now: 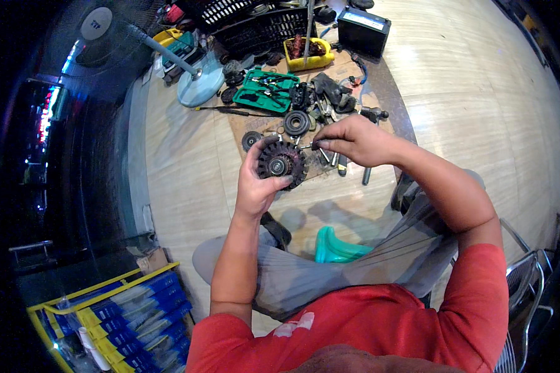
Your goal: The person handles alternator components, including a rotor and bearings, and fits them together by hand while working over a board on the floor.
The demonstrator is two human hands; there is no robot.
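Observation:
My left hand (261,181) grips a dark, round, toothed part (287,163) with a metal hub in its middle, tilted toward me. My right hand (353,140) is closed in a pinch on a thin metal piece (306,147) beside that part's right edge; its exact kind is unclear. Just beyond lie a black ring (297,123) and a smaller dark disc (251,140) on a cardboard sheet (242,124), with wrenches and hammer-like tools to the right, partly hidden by my right hand.
Beyond are a green tool case (267,89), a yellow tub (317,59), a black battery (363,34), black crates (261,34) and a fan stand (199,90). A teal plastic object (337,248) lies by my legs; yellow-and-blue boxes (127,317) stand lower left, a metal chair (526,292) right.

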